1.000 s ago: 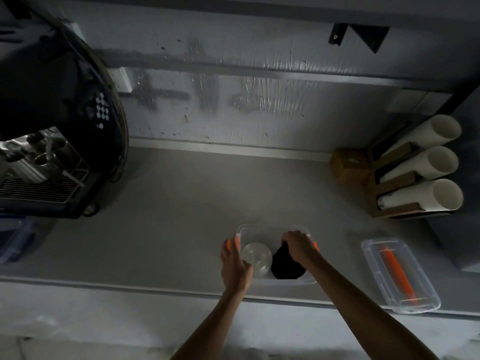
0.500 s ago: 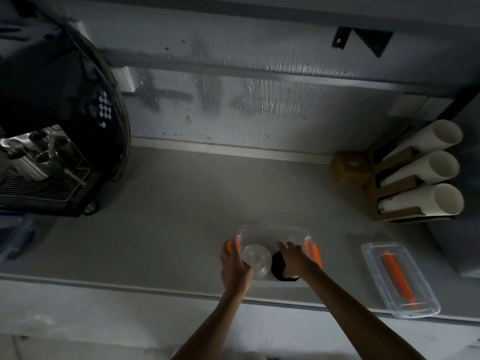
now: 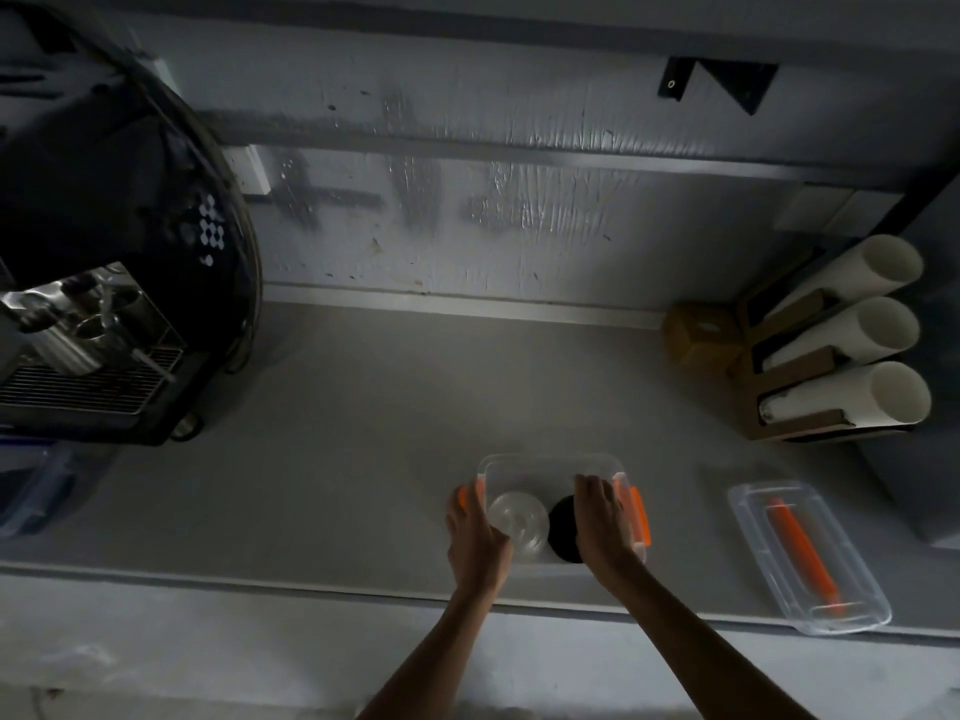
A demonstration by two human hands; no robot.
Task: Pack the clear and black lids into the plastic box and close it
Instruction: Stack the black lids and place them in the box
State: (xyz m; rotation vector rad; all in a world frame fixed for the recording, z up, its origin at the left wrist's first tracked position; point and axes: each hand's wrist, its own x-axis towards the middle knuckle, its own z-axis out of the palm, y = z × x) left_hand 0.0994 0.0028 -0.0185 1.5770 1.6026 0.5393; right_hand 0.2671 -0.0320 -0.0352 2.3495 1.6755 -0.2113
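The clear plastic box [image 3: 545, 467] with orange side clips stands open near the counter's front edge. Inside it, clear lids [image 3: 518, 518] lie on the left and black lids [image 3: 563, 527] on the right. My left hand [image 3: 475, 537] grips the box's left side by the orange clip. My right hand [image 3: 602, 522] rests over the right part of the box, partly covering the black lids, fingers pointing away from me. The box's own lid [image 3: 808, 553], clear with an orange handle, lies flat on the counter to the right.
A black coffee machine [image 3: 114, 262] with a metal drip tray fills the left. White cup stacks in a cardboard holder [image 3: 852, 350] and a small brown box [image 3: 701, 337] sit at the back right. A blue-tinted container [image 3: 31, 491] is at the far left.
My right hand has shifted from pressing the black lids in the box's middle to its right side. More of the black lids shows. My left hand has stayed on the box's left side.
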